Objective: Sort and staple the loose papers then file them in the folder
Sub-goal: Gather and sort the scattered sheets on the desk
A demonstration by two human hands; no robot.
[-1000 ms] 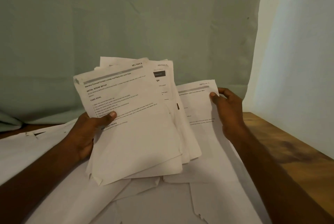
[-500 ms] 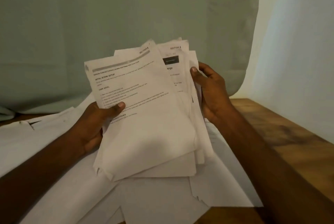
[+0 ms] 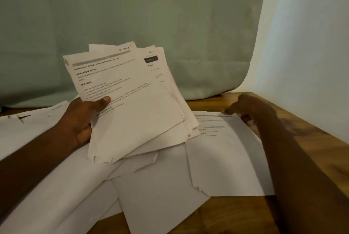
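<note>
My left hand [image 3: 81, 118] grips a fanned stack of printed papers [image 3: 132, 111], thumb on the top sheet, and holds it tilted above the table. The top sheet reads "Initial scene setup" and "Task goal". My right hand [image 3: 249, 107] is down at the far right corner of a printed sheet [image 3: 226, 148] that lies flat on the table. Its thumb and fingertips meet the sheet's top edge, but blur hides whether they pinch it. Several more loose white sheets [image 3: 160, 196] lie overlapping under the stack. No stapler or folder is in view.
The wooden table [image 3: 311, 139] shows bare at the right and along the front edge. More sheets [image 3: 28, 130] spread out at the left. A pale green cloth [image 3: 170, 16] hangs behind, and a white wall [image 3: 311, 45] closes the right side.
My right hand added the sheet it held to the stack, then let go and dropped to a sheet on the table at the right. The stack stays in my left hand.
</note>
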